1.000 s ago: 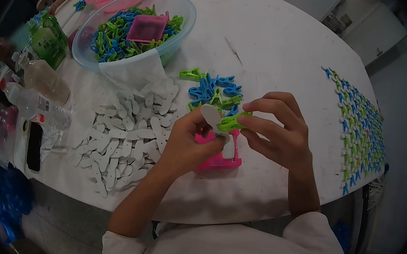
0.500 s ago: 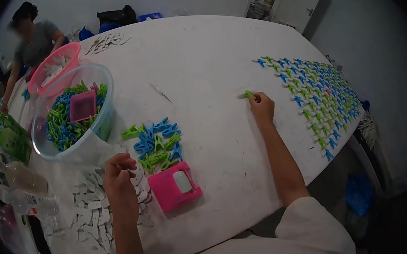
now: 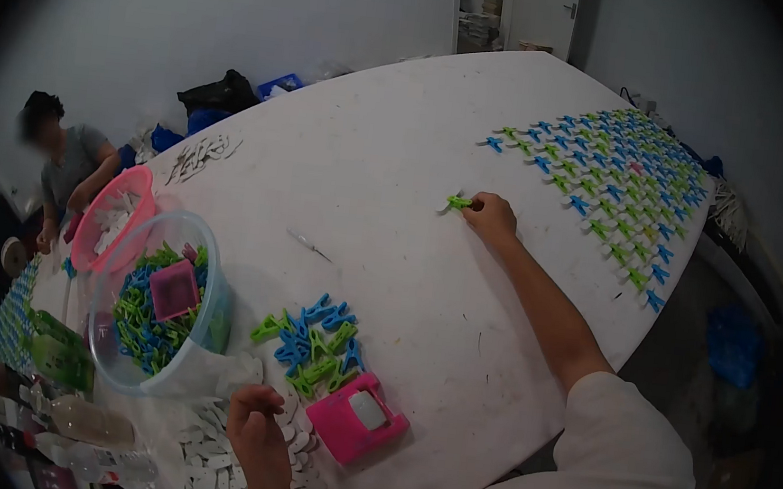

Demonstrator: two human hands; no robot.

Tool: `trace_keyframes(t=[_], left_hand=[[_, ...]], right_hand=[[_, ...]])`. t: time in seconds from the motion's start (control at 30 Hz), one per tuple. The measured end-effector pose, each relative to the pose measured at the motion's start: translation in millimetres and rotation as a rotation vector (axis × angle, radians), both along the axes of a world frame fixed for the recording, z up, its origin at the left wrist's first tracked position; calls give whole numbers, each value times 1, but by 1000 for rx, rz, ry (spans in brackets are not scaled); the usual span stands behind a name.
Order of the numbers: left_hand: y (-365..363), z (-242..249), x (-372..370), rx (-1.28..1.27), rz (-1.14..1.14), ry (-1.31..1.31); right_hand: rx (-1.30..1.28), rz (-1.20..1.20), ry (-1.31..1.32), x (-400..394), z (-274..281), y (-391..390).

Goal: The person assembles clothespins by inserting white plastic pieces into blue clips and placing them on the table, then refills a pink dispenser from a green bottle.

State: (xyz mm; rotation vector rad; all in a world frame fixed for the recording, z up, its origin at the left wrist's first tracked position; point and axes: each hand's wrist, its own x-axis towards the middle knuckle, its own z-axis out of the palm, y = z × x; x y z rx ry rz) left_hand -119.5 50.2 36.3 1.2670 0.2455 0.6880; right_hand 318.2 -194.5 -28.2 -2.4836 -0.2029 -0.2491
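Note:
My right hand pinches a green clothespin-like clip with a pale piece at its end, above the middle right of the table. Loosely curled, my left hand hovers at the edge of a heap of loose white flat pieces; its fingers are a little apart and I see nothing in them. Beside it stands a pink box-like device with a grey-white part on top. Blue and green clips lie in a small pile just beyond that device.
Rows of blue and green clips cover the table's right side. A clear tub of clips and a pink basket stand left, near bottles. A thin pointed tool lies mid-table. Another person sits far left.
My view has shifted, so the table contents sit lower in the picture. My right hand still grips the green clip, now turned more to the left. My left hand's fingers have curled in more.

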Motion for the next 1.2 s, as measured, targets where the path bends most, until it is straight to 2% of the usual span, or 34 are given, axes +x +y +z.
trace_keyframes(t=[0.07,0.2,0.37,0.4,0.47,0.6,0.83,0.9,1.03,1.13,1.2], left_hand=[[2,-3,-2,13,19,-12],[22,-4,15,131,86,-41],[50,9,39,362,158,2],[55,10,42,401,173,14],[61,10,47,470,206,40],[68,6,47,583,253,109],[76,4,38,759,339,210],[76,3,29,804,374,248],[52,-3,-28,838,468,428],[52,11,-24,1064,429,500],[49,18,-26,1141,378,672]], right_hand=[[102,35,133,25,6,15],[184,41,123,93,5,43],[111,-93,-20,167,-12,42],[120,-89,-17,171,-10,43],[123,-281,19,178,-7,43],[82,-383,-10,187,-12,44],[56,-410,53,188,-10,46],[71,-449,-32,193,-15,45],[12,-370,-38,195,-22,42],[-32,-254,-127,201,-45,32],[-239,-148,-146,153,-27,41]])
